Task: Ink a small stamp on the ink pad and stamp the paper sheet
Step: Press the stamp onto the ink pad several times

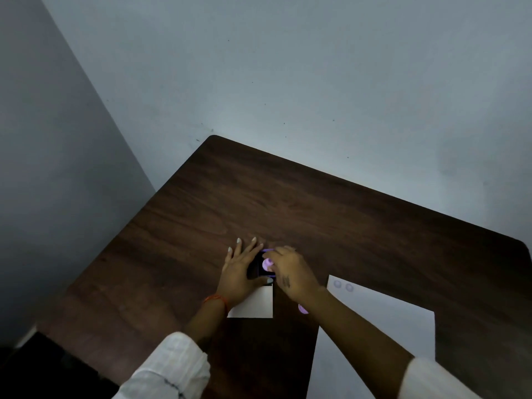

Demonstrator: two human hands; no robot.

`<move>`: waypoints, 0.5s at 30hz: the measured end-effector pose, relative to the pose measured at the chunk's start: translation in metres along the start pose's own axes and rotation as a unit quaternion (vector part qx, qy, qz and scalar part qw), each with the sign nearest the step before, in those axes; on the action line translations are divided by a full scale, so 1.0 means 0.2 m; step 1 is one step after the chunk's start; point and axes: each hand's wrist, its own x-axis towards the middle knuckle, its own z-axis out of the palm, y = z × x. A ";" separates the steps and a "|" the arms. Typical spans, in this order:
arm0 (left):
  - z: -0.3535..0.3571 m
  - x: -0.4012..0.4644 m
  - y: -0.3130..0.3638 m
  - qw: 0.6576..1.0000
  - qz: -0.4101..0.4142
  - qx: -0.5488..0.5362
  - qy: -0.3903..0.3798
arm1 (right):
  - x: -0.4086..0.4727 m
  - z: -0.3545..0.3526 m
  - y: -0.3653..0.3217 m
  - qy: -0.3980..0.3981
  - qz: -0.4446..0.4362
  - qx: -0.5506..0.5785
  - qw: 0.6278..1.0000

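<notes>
Smudging is risked if the ink pad [260, 267], steadied under the flat, spread left hand [240, 273], shifts while the right hand [289, 273] fingers, closed on the small purple stamp [268, 264], press down.

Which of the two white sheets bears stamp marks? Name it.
The large paper sheet right of the right hand: two faint round marks sit near its far left corner. The small white piece by the left hand shows none.
</notes>
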 end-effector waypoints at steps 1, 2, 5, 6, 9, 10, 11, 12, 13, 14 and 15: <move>0.00 0.00 0.00 1.000 0.002 0.000 0.006 | 0.01 0.01 0.00 -0.022 -0.030 -0.048 0.998; 0.00 0.00 -0.01 1.000 0.004 0.001 0.009 | 0.01 0.00 0.00 -0.039 -0.043 -0.074 0.996; 0.01 0.00 -0.01 1.000 0.009 0.007 0.015 | 0.04 -0.02 0.01 -0.068 -0.065 -0.130 0.987; 0.01 0.00 -0.01 1.000 0.011 0.006 0.019 | 0.04 -0.01 0.01 -0.068 -0.061 -0.141 0.986; 0.02 0.00 -0.02 1.000 0.013 -0.004 0.023 | 0.05 0.05 -0.01 -0.047 -0.021 -0.132 0.990; 0.02 0.00 -0.02 1.000 0.014 -0.005 0.023 | 0.05 0.05 -0.01 -0.050 -0.024 -0.135 0.989; 0.02 0.00 -0.03 1.000 0.016 -0.004 0.023 | 0.05 0.05 -0.01 -0.057 -0.042 -0.144 0.987; 0.02 0.00 -0.03 1.000 0.016 -0.004 0.023 | 0.05 0.04 0.01 -0.067 -0.065 -0.151 0.984; 0.02 0.00 -0.03 1.000 0.015 -0.004 0.023 | 0.06 0.02 0.02 -0.075 -0.086 -0.153 0.982; 0.02 0.00 -0.03 1.000 0.013 -0.004 0.024 | 0.07 0.01 0.04 -0.077 -0.097 -0.150 0.981; 0.02 0.01 -0.03 1.000 0.012 -0.002 0.024 | 0.07 0.01 0.04 -0.072 -0.099 -0.146 0.982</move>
